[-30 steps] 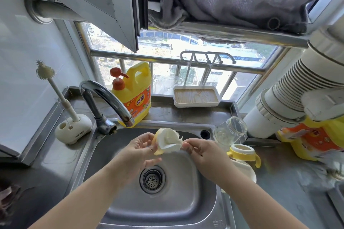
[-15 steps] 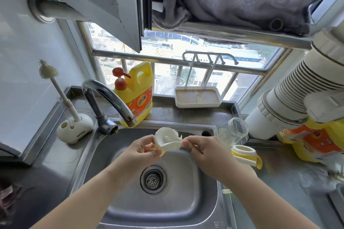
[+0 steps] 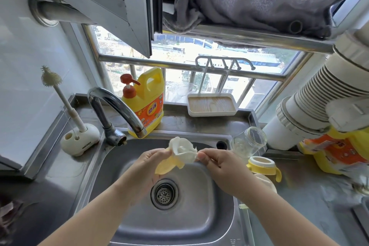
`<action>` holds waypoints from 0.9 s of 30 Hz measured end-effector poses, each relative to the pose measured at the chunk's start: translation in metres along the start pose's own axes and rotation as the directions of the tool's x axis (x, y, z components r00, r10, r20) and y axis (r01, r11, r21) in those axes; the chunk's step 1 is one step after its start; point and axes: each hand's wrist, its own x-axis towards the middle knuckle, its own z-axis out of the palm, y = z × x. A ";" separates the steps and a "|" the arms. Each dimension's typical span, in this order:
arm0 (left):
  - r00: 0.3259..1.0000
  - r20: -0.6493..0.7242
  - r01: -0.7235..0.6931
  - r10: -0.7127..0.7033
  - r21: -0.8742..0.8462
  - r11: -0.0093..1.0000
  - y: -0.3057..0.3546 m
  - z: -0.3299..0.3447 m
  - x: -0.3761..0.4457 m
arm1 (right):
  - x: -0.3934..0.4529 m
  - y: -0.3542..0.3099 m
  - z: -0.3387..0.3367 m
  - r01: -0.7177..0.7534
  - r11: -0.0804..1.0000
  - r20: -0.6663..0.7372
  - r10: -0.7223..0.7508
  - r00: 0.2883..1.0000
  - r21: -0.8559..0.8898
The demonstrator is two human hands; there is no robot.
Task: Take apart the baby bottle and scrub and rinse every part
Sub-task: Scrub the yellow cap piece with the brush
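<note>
Both hands are over the sink (image 3: pixel 103 166), just above the drain (image 3: pixel 164 193). Left hand (image 3: pixel 146 164) pinches the white-and-yellow bottle part (image 3: pixel 180 154) at its 9 o'clock side, right hand (image 3: pixel 221 164) pinches it at 3 o'clock. Glass bottle (image 3: pixel 248 142) lies on the counter around 2 o'clock, yellow collar (image 3: pixel 262 166) beside it.

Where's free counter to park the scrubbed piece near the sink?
Free: steel ledge between yellow detergent bottle and white wood-look tray; the counter strip left of the basin, below the white brush stand. Crowded: right rim, with clear glass bottle and yellow-handled collar.
</note>
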 end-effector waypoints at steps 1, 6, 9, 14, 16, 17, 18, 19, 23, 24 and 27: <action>1.000 -0.008 0.016 -0.016 -0.038 0.999 -0.001 0.001 0.001 | -0.001 -0.001 0.001 -0.001 1.000 0.002 0.001 1.000 0.001; 0.999 -0.007 0.034 -0.035 -0.109 0.994 -0.003 0.002 0.000 | -0.001 0.008 0.003 -0.069 0.998 0.009 0.069 0.998 -0.009; 1.000 -0.019 0.014 -0.017 -0.109 0.994 -0.001 0.001 0.001 | -0.002 0.014 0.005 -0.101 0.995 0.000 0.101 0.995 -0.006; 0.997 -0.059 0.037 -0.050 -0.203 0.979 0.001 0.006 -0.002 | -0.002 0.008 0.007 -0.058 0.997 -0.028 0.060 0.998 0.056; 0.996 -0.061 0.049 -0.066 -0.245 0.968 0.002 0.007 -0.001 | -0.001 0.008 0.007 -0.082 0.996 -0.066 0.084 0.994 0.041; 0.995 -0.068 0.050 -0.070 -0.258 0.965 0.003 0.007 0.000 | -0.002 0.009 0.008 -0.086 0.995 -0.074 0.089 0.993 0.047; 0.995 -0.073 0.051 -0.074 -0.278 0.959 0.004 0.008 0.000 | -0.005 0.010 0.008 -0.077 0.995 -0.070 0.081 0.994 0.058; 0.993 -0.080 0.054 -0.081 -0.302 0.952 0.003 0.007 0.000 | -0.010 0.010 0.009 -0.053 0.997 -0.056 0.056 0.997 0.055; 0.986 -0.090 0.101 -0.140 -0.343 0.934 -0.003 0.006 0.000 | -0.019 0.009 0.013 0.003 0.989 -0.046 -0.010 0.999 -0.148; 0.986 -0.080 0.112 -0.148 -0.339 0.934 -0.004 0.008 0.000 | -0.016 0.011 0.012 -0.031 0.986 -0.073 0.019 0.997 -0.164; 0.985 -0.087 0.113 -0.152 -0.352 0.929 -0.006 0.012 0.001 | -0.015 0.010 0.011 -0.013 0.985 -0.066 0.001 0.998 -0.172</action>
